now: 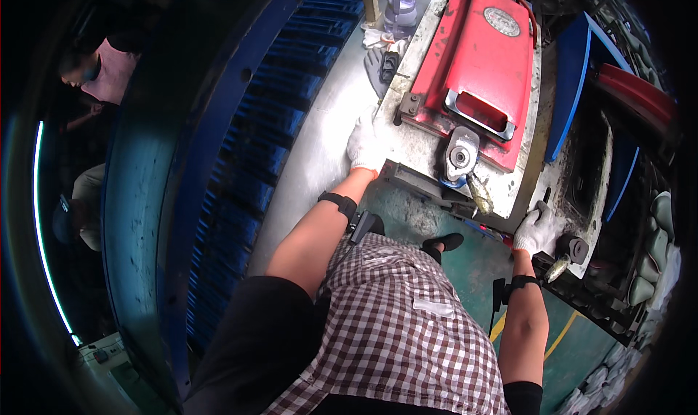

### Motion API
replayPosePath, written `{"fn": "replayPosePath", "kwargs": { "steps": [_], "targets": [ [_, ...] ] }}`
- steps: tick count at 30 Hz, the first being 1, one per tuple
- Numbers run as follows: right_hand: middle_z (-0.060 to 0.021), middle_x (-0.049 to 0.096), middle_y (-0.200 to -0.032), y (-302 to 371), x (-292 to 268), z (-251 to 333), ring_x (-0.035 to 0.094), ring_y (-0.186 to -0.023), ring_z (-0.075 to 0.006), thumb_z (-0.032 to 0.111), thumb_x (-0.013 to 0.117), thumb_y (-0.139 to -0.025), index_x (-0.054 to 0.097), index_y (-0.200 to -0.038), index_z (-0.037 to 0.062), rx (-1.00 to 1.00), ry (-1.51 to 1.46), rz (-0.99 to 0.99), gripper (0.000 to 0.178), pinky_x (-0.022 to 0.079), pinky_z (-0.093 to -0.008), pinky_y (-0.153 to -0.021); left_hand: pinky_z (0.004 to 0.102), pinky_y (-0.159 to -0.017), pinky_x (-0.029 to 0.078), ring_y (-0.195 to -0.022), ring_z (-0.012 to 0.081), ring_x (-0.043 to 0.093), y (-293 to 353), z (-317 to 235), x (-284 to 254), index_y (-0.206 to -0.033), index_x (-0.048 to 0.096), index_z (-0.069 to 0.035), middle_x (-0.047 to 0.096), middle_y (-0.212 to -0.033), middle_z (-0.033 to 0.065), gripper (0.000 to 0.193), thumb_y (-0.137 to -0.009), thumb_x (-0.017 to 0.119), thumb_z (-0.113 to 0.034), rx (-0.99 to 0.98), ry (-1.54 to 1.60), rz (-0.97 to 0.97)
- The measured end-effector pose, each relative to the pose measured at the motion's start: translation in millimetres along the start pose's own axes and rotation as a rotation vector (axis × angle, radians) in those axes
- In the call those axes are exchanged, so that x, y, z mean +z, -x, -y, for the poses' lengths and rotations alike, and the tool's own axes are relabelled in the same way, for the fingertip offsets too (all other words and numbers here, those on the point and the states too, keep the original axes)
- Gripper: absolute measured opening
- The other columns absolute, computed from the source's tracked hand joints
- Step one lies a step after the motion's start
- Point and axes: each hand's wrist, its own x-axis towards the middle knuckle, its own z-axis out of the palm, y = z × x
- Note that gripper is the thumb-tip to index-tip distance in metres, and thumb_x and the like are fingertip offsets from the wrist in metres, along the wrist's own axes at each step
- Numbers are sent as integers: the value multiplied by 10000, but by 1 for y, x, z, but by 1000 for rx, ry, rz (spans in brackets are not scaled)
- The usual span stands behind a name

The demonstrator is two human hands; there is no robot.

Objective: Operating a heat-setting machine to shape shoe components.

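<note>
My left hand [363, 144], in a white glove, lies against the near left corner of a pale metal plate [407, 149]. Its fingers look stretched forward, though glare washes them out. On that plate sits a red mould-like block [486, 58] with an oval badge and a slot in its near end. A grey metal latch [460, 155] with a worn, wrapped handle [480, 194] is fixed in front of the slot. My right hand [534, 229], gloved too, has its fingers curled at the left edge of a second, dirt-stained plate [574, 218].
A blue-rollered conveyor [251, 138] runs along the left. A lilac bottle [400, 8] and a grey glove [378, 69] lie beyond my left hand. Blue panels [571, 88] and a raised red part [636, 95] stand right. Two people [109, 69] are at far left.
</note>
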Motion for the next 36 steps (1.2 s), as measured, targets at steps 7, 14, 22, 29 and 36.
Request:
{"fn": "replayPosePath", "kwargs": {
  "steps": [7,14,22,29,36],
  "targets": [
    [-156,726,-1171,3,8,-12,653,-1167,-328,154,591,-1002,704,-1214,69,23,-10,37,255,489,-431,-1040,452,-1054,499,-1199,381,659,-5,30,13,-1405,615,-74,686,-1277,226,448,-1060,499,-335,-156,-58,56],
    [-162,710,-1121,4,-5,-2,652,-1104,-350,96,598,-964,698,-1175,40,31,-36,9,240,500,-453,-995,467,-1026,510,-1163,393,669,3,11,2,-1373,625,-77,691,-1241,236,438,-1071,486,-361,-124,-75,52],
    [-161,697,-1084,3,-1,-3,646,-1061,-352,82,606,-946,686,-1157,42,9,-54,-8,229,505,-462,-952,462,-1038,507,-1178,382,667,-1,16,4,-1381,623,-74,685,-1276,236,452,-1080,475,-375,-167,19,51],
    [-152,678,-1117,4,1,-5,613,-1104,-348,79,596,-955,691,-1182,36,21,-65,1,250,484,-457,-1001,464,-1063,490,-1212,388,646,1,8,-2,-1393,618,-72,674,-1302,224,482,-1078,460,-401,-192,15,92],
    [-151,682,-1103,5,6,-11,613,-1108,-350,96,598,-954,690,-1176,41,23,-89,-25,246,477,-463,-1014,471,-1051,488,-1211,393,641,1,14,3,-1366,639,-62,671,-1289,225,473,-1076,458,-389,-144,-2,49]
  ]
}}
